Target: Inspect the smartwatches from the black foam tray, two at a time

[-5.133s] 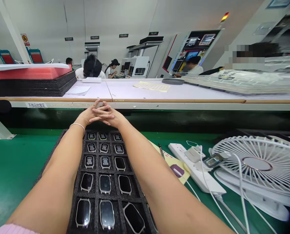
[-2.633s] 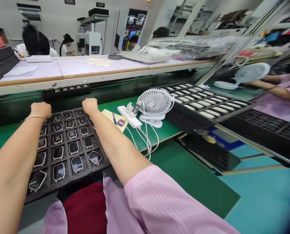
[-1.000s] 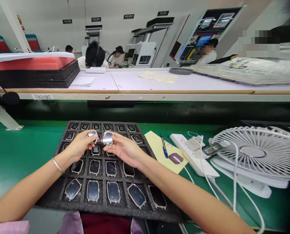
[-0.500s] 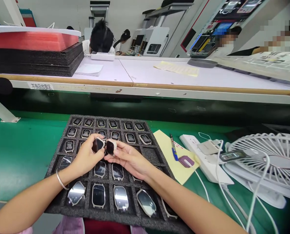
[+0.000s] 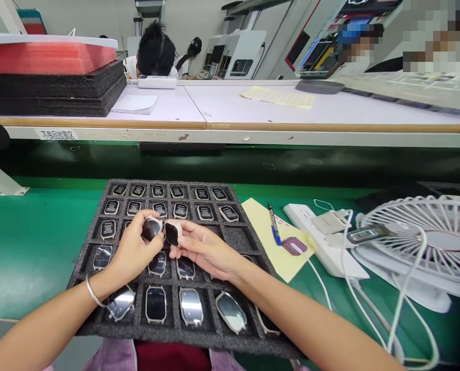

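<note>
My left hand (image 5: 137, 245) is closed around a smartwatch body (image 5: 151, 229) with a dark, glossy screen. Close beside it, my right hand (image 5: 202, 247) pinches a second smartwatch body (image 5: 173, 233), pale-cased with a black face. The two watches are side by side, nearly touching, over a black foam tray (image 5: 235, 239). Several strapless watches sit in the tray's compartments; those in the far rows show white text on their screens, while the near ones, such as this watch (image 5: 155, 304), have dark or reflective faces. My forearms hide some compartments.
Right of the tray lie yellow paper (image 5: 259, 221), a blue marker (image 5: 275, 226) and a purple charging puck (image 5: 295, 246). Beyond them are a white power strip (image 5: 311, 247), loose cables and a white fan (image 5: 419, 237). A raised shelf (image 5: 214, 111) crosses behind; people sit beyond it.
The view has shifted slightly. Both watches remain in my hands, and the left one has tilted a little, its screen now catching more light. A small gap shows between them.
</note>
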The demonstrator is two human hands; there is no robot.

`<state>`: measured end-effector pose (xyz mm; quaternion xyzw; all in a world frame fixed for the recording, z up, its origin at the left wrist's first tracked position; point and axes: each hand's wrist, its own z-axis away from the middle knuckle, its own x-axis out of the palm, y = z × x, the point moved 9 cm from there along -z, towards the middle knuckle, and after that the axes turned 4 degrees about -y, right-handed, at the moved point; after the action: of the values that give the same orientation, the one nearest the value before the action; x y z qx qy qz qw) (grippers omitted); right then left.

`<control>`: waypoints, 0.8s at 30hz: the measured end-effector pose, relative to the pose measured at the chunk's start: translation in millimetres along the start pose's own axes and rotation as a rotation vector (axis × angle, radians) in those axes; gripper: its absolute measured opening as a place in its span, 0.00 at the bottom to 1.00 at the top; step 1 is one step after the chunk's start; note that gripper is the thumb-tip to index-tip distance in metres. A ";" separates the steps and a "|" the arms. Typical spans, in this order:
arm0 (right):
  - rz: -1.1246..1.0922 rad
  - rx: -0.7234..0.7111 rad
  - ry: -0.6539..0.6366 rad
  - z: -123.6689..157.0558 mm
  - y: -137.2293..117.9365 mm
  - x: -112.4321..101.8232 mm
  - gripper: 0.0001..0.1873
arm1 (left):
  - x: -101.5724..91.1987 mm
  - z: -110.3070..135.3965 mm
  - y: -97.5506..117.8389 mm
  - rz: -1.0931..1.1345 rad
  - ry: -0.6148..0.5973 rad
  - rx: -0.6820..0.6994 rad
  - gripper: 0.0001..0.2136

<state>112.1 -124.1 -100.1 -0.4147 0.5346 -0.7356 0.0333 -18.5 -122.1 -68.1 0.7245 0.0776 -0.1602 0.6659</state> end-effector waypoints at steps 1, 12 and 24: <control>-0.006 -0.009 -0.006 -0.1 -0.4 -0.1 0.25 | -0.1 0.3 1.4 -0.005 0.004 0.010 0.16; -0.028 -0.080 -0.043 -1.5 -7.4 1.9 0.23 | -2.3 0.8 5.8 -0.019 0.045 0.041 0.15; -0.032 -0.080 -0.093 -1.2 -6.0 6.0 0.22 | -5.7 0.6 9.2 -0.055 0.055 0.037 0.16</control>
<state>109.8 -123.6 -91.9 -0.4577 0.5548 -0.6942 0.0298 -21.0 -123.1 -57.6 0.7384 0.1128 -0.1602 0.6453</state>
